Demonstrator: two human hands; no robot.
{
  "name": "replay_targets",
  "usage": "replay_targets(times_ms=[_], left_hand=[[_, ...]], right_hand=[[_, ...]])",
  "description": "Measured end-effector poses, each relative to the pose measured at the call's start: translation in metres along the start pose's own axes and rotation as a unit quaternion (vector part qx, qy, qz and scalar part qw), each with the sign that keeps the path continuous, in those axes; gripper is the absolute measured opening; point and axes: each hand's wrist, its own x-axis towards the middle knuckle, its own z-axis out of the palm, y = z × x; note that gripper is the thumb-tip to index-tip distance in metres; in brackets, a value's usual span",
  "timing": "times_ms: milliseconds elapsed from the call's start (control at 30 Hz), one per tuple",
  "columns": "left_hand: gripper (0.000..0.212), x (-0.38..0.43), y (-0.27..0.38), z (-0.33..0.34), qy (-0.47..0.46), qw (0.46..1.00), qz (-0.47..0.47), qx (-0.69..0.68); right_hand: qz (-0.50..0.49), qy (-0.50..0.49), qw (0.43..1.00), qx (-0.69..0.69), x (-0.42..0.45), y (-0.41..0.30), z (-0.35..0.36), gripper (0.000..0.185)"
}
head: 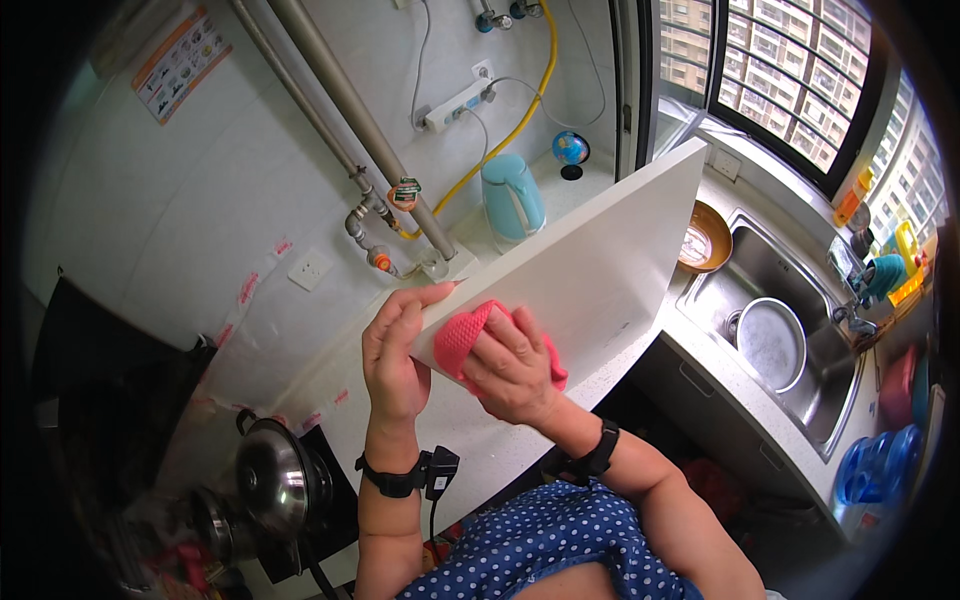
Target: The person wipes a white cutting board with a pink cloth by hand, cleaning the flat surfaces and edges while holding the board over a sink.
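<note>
A white cabinet door panel [600,262] stands raised on its edge across the countertop [465,442], slanting from lower left to upper right. My left hand [394,349] holds the panel's near left end, its fingers bent around the edge. My right hand [517,367] presses a pink textured cloth [459,341] flat against the panel's broad face, close to my left hand. A small dark mark shows on the face farther right. Both wrists wear black straps.
Behind the panel are a light-blue electric kettle [512,196], a small globe [571,150] and gas pipes. A lidded wok [274,480] sits on the hob at left. To the right are a brown bowl [706,238], a sink [814,300] holding a round pan [771,345], and a window.
</note>
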Motion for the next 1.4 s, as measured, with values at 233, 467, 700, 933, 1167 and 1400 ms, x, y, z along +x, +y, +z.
replay_targets(times_ms=[233, 467, 700, 933, 1167, 1400], left_hand=[[0.035, 0.004, -0.009, -0.001, 0.039, 0.999, -0.005, 0.031], [0.033, 0.006, -0.011, -0.004, 0.063, 0.998, 0.011, 0.008], [0.033, 0.005, -0.019, 0.002, 0.090, 0.996, 0.016, 0.005], [0.028, 0.000, -0.016, 0.002, 0.060, 0.998, 0.025, 0.002], [0.030, -0.011, -0.026, -0.004, -0.029, 0.991, 0.068, 0.115], [0.037, -0.012, -0.036, 0.006, 0.088, 0.982, 0.114, 0.126]], right_hand=[[0.260, 0.137, 0.956, -0.005, 0.024, 0.041, -0.016, 0.050], [0.046, 0.022, 0.998, 0.032, 0.017, 0.014, -0.001, 0.038], [0.194, 0.119, 0.974, 0.021, 0.027, 0.018, 0.008, 0.041], [0.084, 0.076, 0.993, 0.025, -0.042, 0.008, 0.014, 0.021], [0.355, 0.188, 0.916, 0.022, -0.076, 0.015, 0.004, 0.043], [0.291, 0.018, 0.957, -0.008, -0.125, -0.029, 0.002, 0.036]])
